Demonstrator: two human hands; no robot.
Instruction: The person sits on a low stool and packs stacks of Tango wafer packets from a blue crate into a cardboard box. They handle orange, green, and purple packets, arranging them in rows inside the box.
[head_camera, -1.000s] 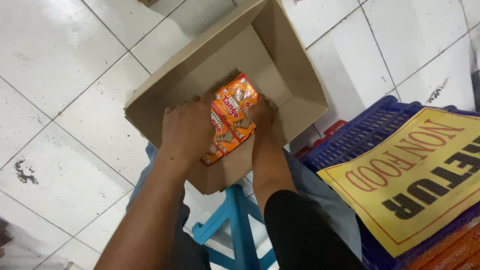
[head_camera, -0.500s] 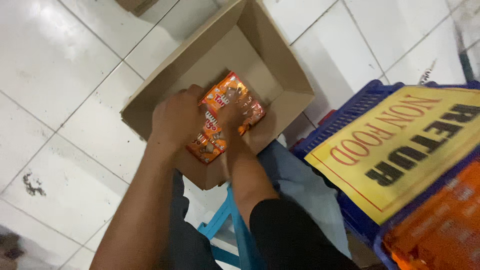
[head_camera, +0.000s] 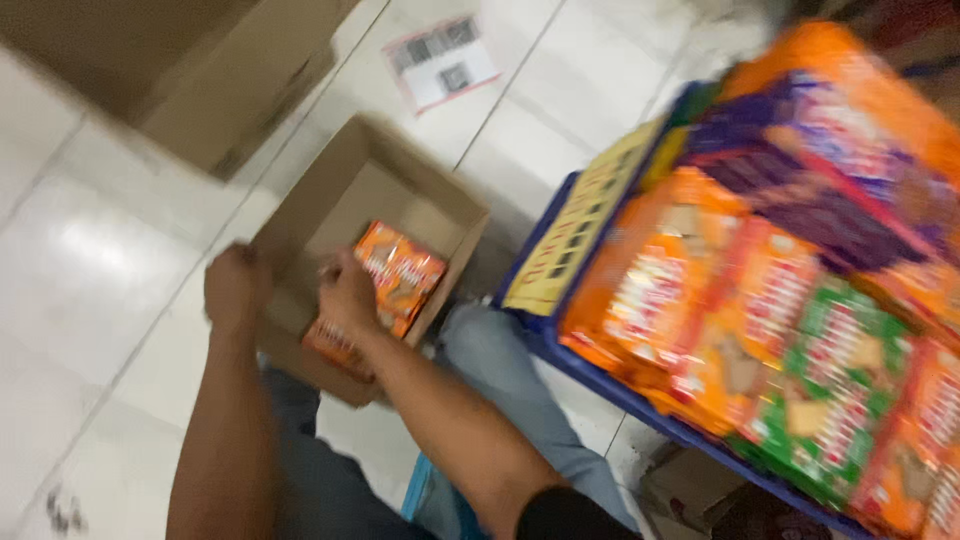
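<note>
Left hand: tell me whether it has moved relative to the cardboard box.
Yes. The left hand has left the orange packets for the cardboard box near-left rim.

Left hand (head_camera: 236, 287) grips rim of open brown cardboard box (head_camera: 432, 197), right hand (head_camera: 347, 297) on orange snack packets (head_camera: 400, 277) inside; blue plastic crate (head_camera: 545, 335) beside

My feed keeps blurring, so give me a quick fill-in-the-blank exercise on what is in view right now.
1. The orange packets lie inside a cardboard ____.
2. The left hand grips the box's ____.
3. The right hand rests on the ____ packets.
4. The crate full of packets is ____ in colour.

Missing words: box; rim; orange; blue
</note>
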